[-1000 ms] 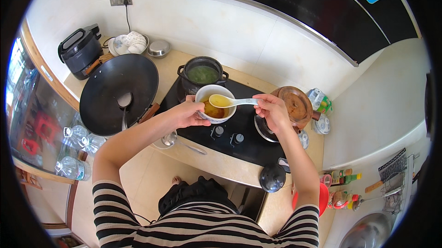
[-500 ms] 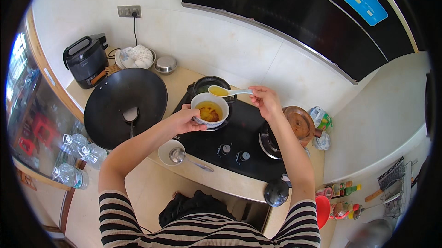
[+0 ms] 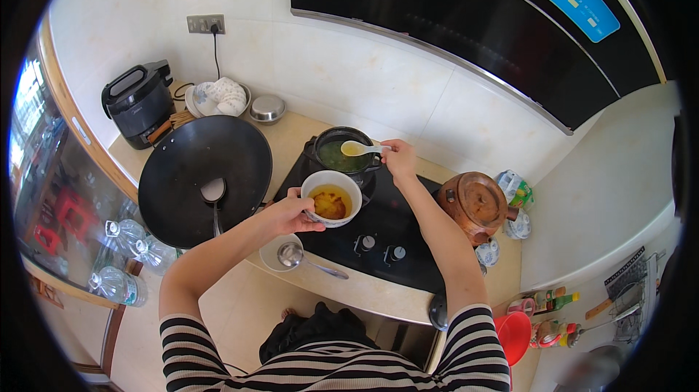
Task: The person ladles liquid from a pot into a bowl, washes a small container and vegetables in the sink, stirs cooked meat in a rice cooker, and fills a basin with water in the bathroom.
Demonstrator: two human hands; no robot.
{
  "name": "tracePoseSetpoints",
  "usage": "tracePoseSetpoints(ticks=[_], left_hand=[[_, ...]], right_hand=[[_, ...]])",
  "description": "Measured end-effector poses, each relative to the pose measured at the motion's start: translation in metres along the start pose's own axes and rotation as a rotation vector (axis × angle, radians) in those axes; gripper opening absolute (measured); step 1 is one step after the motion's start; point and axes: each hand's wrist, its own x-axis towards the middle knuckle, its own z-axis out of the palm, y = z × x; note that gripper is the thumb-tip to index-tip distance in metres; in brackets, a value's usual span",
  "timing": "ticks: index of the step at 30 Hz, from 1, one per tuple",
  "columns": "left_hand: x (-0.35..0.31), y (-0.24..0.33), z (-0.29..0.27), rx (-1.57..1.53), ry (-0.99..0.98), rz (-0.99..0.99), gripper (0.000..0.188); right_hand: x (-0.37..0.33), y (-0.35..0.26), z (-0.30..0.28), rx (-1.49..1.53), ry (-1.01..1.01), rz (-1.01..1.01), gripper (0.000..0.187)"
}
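My left hand is closed round the side of a white bowl with a blue-patterned outside. Yellow liquid with an orange-brown patch lies in it. Between the fingers of my right hand is the handle of a white soup spoon. Its scoop, with something yellow in it, is over the opening of a black pot. Greenish liquid shows inside this pot, which stands on the black cooktop. The bowl is at the pot's near side; whether the spoon touches the liquid I cannot tell.
A black wok with a ladle sits at left. Near the counter edge, a metal ladle rests in a white bowl. A brown lidded pot stands right. The range hood hangs above.
The bowl in my left hand has come nearer to me, uncovering more of the black pot. My right hand has brought the spoon farther over the pot's opening. The view has shifted slightly.
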Motion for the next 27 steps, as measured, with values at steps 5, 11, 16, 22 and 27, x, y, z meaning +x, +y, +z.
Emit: tracePoseSetpoints(ticks=[5, 11, 16, 22, 27], left_hand=[[-0.002, -0.006, -0.001, 0.007, 0.017, 0.002, 0.06], [-0.002, -0.009, -0.003, 0.002, 0.006, -0.002, 0.059], [0.0, -0.012, -0.003, 0.006, 0.01, -0.01, 0.06], [0.003, -0.015, -0.001, 0.012, 0.032, 0.015, 0.061], [0.008, -0.016, 0.002, 0.04, 0.025, 0.03, 0.065]], right_hand=[[-0.001, 0.006, 0.01, -0.393, 0.08, -0.344, 0.013], [-0.009, -0.003, 0.01, -0.449, 0.023, -0.787, 0.014], [-0.01, 0.001, 0.009, -0.328, 0.03, -0.635, 0.013], [-0.005, 0.002, -0.005, 0.512, -0.009, 0.226, 0.02], [-0.014, -0.003, -0.03, 0.725, -0.114, 0.312, 0.02]])
